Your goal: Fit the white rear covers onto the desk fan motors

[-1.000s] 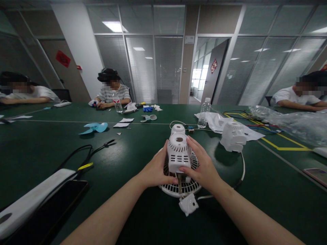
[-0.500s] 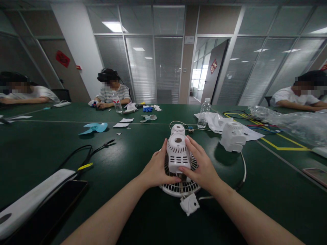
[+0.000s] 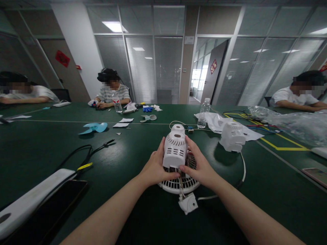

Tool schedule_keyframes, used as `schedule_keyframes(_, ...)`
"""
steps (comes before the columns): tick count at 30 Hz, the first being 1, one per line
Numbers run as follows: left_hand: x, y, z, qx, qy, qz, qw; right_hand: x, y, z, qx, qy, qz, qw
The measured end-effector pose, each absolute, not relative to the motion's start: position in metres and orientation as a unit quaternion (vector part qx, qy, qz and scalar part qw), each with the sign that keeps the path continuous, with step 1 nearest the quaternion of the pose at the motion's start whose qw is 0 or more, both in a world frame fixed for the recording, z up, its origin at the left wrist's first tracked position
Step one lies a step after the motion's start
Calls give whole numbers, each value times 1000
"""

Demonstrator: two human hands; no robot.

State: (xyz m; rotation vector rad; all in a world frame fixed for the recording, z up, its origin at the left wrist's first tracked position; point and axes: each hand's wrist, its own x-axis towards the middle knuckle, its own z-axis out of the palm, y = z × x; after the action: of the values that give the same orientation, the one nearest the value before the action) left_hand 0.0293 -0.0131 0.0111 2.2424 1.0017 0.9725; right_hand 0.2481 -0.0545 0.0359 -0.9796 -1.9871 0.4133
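A white fan motor housing [image 3: 175, 150] stands over a round white fan grille [image 3: 178, 185] lying flat on the green table [image 3: 127, 211]. My left hand [image 3: 154, 168] wraps the housing's left side, thumb at its lower edge. My right hand [image 3: 200, 165] grips its right side, fingers up along the shell. A small white switch box [image 3: 188, 203] on a wire lies just in front of the grille. A white cord [image 3: 242, 166] curves away on the right.
A second white housing [image 3: 232, 136] and a water bottle [image 3: 203, 115] sit to the right, with clear plastic bags [image 3: 288, 124] beyond. A blue fan blade [image 3: 95, 128], black cables [image 3: 81, 154], a white power strip [image 3: 30, 200] and a phone [image 3: 51, 211] lie left. Three people sit around the table.
The housing has been lifted slightly and tipped to the left, and both hands have shifted up with it. The grille and switch box moved a little leftward.
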Motion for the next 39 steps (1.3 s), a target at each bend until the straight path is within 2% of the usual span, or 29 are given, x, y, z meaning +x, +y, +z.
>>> schedule_keyframes(5,29,-15,14,822,377,351,244,249,-52,32,-386,-779,221,442)
schedule_keyframes(11,25,-17,16,825,413,333,196,246,-48,22,-328,-731,358,480)
schedule_keyframes(15,23,-16,18,833,415,319,178,244,-49,19,-295,-716,391,497)
schedule_keyframes(39,26,-17,22,852,367,330,172,250,-51,18,-362,-754,267,479)
